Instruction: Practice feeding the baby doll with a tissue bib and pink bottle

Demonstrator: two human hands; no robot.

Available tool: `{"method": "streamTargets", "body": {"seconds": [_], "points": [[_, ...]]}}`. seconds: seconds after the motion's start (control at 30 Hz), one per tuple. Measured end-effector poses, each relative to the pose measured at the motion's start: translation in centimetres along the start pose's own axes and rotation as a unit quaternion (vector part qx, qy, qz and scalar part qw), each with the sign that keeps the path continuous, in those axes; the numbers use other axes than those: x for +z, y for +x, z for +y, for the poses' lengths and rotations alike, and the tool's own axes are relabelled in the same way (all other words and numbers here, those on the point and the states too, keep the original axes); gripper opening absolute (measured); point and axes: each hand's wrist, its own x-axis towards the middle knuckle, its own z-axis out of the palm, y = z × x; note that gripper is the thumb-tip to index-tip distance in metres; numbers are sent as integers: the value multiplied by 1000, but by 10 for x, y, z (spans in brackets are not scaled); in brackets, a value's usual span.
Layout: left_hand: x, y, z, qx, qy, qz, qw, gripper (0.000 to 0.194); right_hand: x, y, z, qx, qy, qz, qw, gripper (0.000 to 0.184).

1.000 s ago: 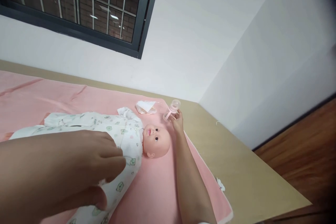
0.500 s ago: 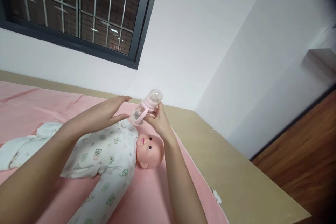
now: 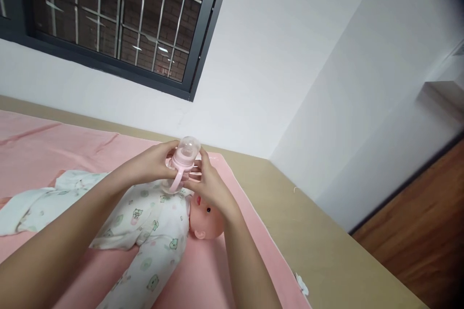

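A clear baby bottle (image 3: pixel 183 161) with a pink collar, a pink handle and a transparent cap is held above the chest of a baby doll (image 3: pixel 205 219). My left hand (image 3: pixel 157 161) grips the bottle from the left, thumb near the handle. From the right, my right hand (image 3: pixel 207 179) has its fingers wrapped round it, and this hand hides part of the doll's face. The doll lies on its back in a white patterned outfit (image 3: pixel 145 217), its head toward the right. My left forearm crosses in front of its body.
A pink sheet (image 3: pixel 203 275) lies under the doll on a light wooden surface (image 3: pixel 308 241). Behind are a white wall (image 3: pixel 253 58) and a barred window (image 3: pixel 108 14). Something small and white (image 3: pixel 301 285) sits at the sheet's right edge. A brown wooden panel (image 3: pixel 416 222) is at the right.
My right hand has brought the bottle left and a little lower, turning it more upright. My left hand, previously spread apart beside it, has closed on the bottle.
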Motion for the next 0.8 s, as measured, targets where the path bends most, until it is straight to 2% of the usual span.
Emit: {"method": "streamTargets", "body": {"seconds": [0.07,0.17,0.33,0.43,0.53,0.67,0.73,0.8], "points": [[0,0,0,0,60,25,998,61,-8,-3,-3,7,-41,26,999,109],[2,-1,0,-5,146,53,988,59,-14,-5,-4,-24,-63,72,995,106],[9,1,-4,-13,255,43,966,69,-6,3,3,-66,-41,103,992,84],[10,2,-8,-23,283,43,958,71,-2,6,7,-71,-21,119,990,78],[5,3,-12,-29,299,57,952,73,-7,9,9,-77,30,158,984,75],[-13,6,-27,-55,277,75,956,63,-36,17,26,-84,52,231,968,74],[-26,8,-41,-99,266,92,954,56,-59,21,47,-71,16,268,961,72],[-40,9,-58,-147,272,104,945,55,-81,24,77,-25,-47,307,950,64]]}}
